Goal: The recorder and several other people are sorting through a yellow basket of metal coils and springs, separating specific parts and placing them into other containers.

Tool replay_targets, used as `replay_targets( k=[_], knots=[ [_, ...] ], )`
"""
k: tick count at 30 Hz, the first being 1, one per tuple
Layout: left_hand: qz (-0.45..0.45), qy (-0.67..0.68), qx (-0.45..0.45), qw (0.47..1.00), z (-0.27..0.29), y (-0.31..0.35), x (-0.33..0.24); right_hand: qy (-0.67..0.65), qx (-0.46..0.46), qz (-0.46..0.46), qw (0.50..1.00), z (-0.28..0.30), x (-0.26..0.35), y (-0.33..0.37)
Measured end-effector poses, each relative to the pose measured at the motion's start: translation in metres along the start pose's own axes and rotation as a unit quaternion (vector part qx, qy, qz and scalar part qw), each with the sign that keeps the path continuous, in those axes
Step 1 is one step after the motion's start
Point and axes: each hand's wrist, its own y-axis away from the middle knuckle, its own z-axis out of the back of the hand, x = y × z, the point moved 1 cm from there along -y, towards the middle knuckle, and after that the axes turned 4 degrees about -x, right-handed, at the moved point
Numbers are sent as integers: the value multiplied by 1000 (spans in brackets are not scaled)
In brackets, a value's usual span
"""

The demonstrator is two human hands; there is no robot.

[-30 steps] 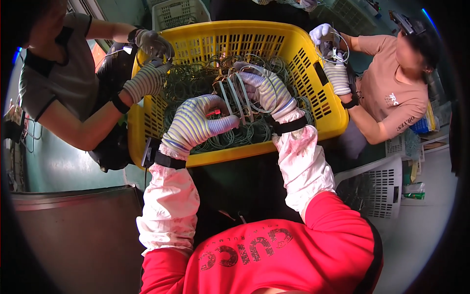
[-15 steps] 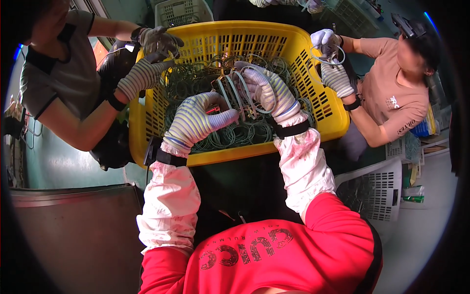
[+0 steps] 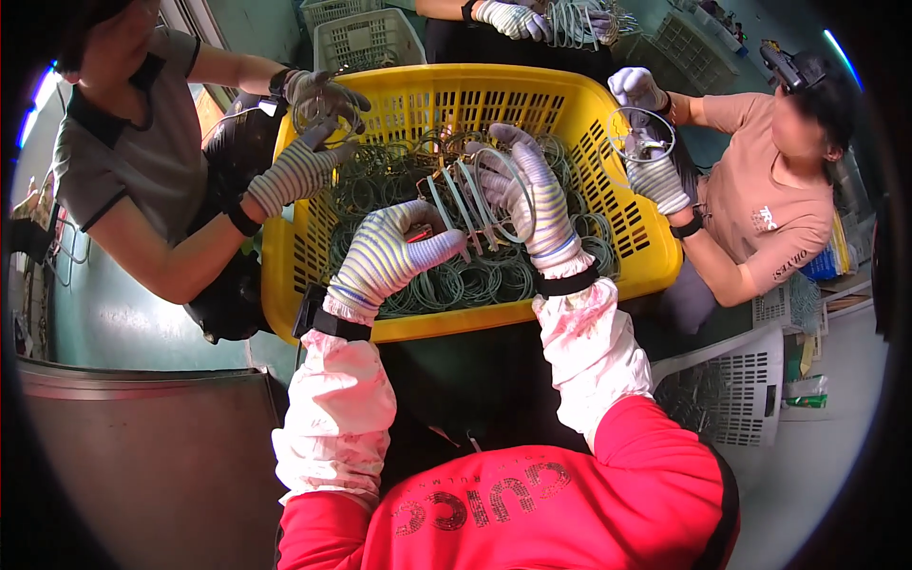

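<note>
Yellow basket [image 3: 456, 322]: sat under the fingers, loops [image 3: 475, 283] heaped inside.
Left hand [image 3: 389, 255]: thumb and forefinger stood curved apart, thumb tip at the coil's [image 3: 459, 201] lower end; couldn't tell if it pinched.
Right hand [image 3: 534, 204]: fingers were spread, coil at their left; couldn't tell what the thumb gripped.
Coil: was between left thumb and right fingers, above the loops.
Co-worker [image 3: 769, 171]: held a ring [image 3: 611, 136] right of the fingers.
</note>
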Motion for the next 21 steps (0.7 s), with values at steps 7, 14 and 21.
replay_targets(
  k=[7, 14, 21],
  knots=[
    [10, -45, -24, 999, 3, -2, -4, 123, 63, 12, 990, -2, -4, -1],
    [0, -65, -32, 997, 4, 2, -3, 138, 97, -45, 985, -11, -2, 8],
    [5, 30, -46, 998, 5, 4, -7, 93, 12, 72, 993, 2, 3, -7]
  ],
)
